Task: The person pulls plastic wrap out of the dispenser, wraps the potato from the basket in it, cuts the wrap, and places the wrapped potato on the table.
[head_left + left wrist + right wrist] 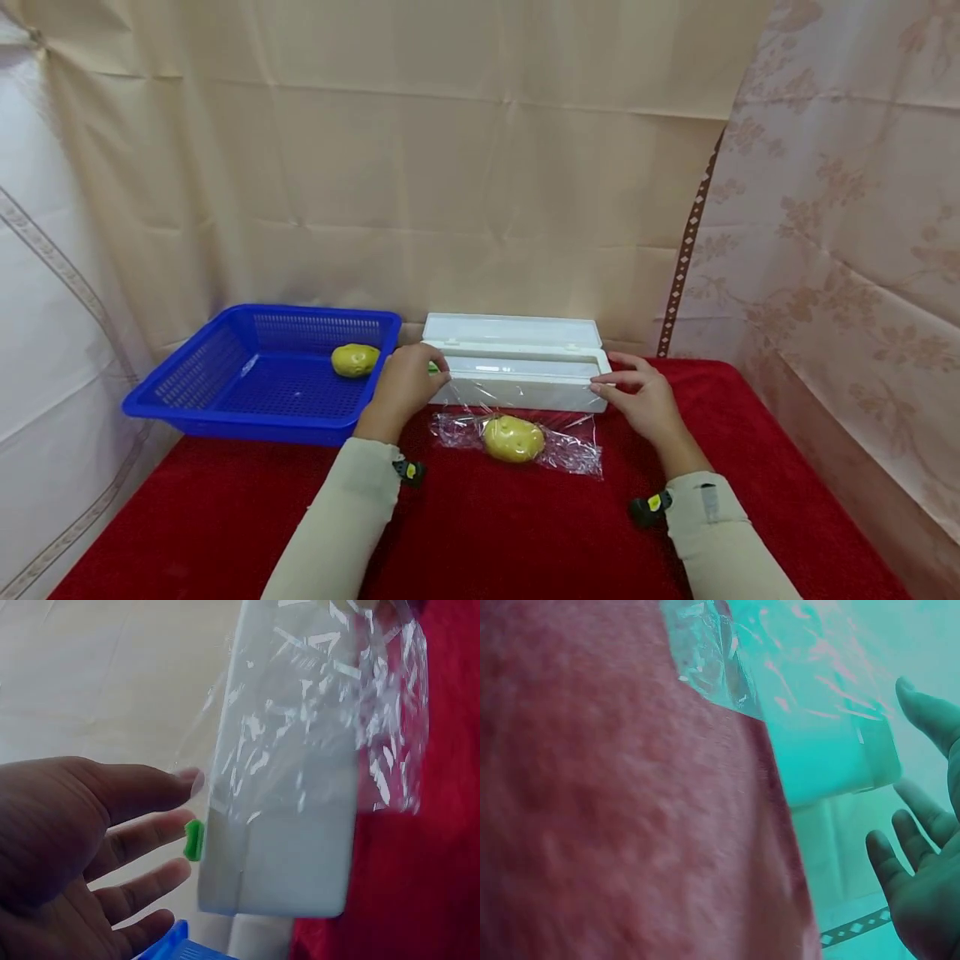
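Note:
A white cling film dispenser box (pixel 517 393) stands at the back of the table with its lid (pixel 513 330) raised. Clear cling film (pixel 573 450) hangs over its front and lies across a yellow potato (pixel 513 439) on the cloth. My left hand (pixel 405 383) is at the box's left end. In the left wrist view, its thumb and fingers are apart, the fingertips right beside a green slider (pixel 193 840) on the box edge. At the right end is my right hand (pixel 641 400), thumb and fingers spread near the corner, as the right wrist view also shows.
To the left stands a blue plastic basket (pixel 258 425) with another yellow potato (pixel 355 360) inside, near its right wall. Red cloth (pixel 517 533) covers the table. A beige curtain (pixel 450 167) hangs close behind the box, and a patterned curtain (pixel 855 208) is on the right.

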